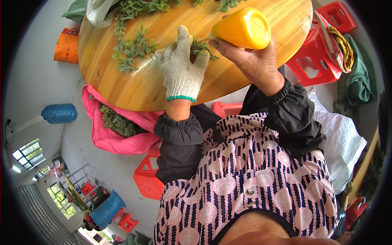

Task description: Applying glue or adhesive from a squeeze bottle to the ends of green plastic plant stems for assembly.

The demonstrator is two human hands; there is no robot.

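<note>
**Round wooden table strewn with green sprigs**

A round wooden table [155,87] carried loose green sprigs [132,49] scattered across its far and left parts. A pale plastic bag [98,10] lay at its far left edge. The near wood showed bare.

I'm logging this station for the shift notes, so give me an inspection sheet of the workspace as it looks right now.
Surface: round wooden table, bare in places.
Job's things: green sprig under the left hand; yellow bottle, tilted, in the right hand.
Clutter: loose green sprigs on the table; white bag at its far edge.
Grippers: left hand gloved, pressing the sprig; right hand bare.
Cables: nothing seen.
Surroundings: pink bag of greenery, red stools, blue sack, orange sack.
</note>
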